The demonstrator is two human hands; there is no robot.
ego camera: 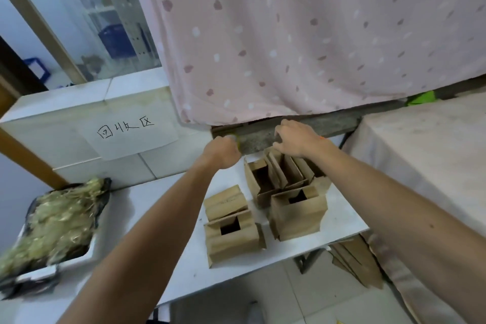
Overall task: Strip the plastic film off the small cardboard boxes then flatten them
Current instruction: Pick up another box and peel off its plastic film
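Left hand (223, 151) fisted, seemingly pinching a yellow-green scrap (238, 140), right hand (294, 139) hooking curled fingers on the far box (276, 166) of the cluster on the white table (171, 218), which looks like light, thin, crushable card, so best gripped by the flap edges.

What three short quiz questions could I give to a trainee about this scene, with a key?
1. True or false: the left hand grips a yellowish scrap.
2. On which side of the cardboard boxes does the tray of straw lie? A left, B right, C behind.
3. What hangs behind the table?
Key: 1 true; 2 A; 3 a pink spotted curtain.
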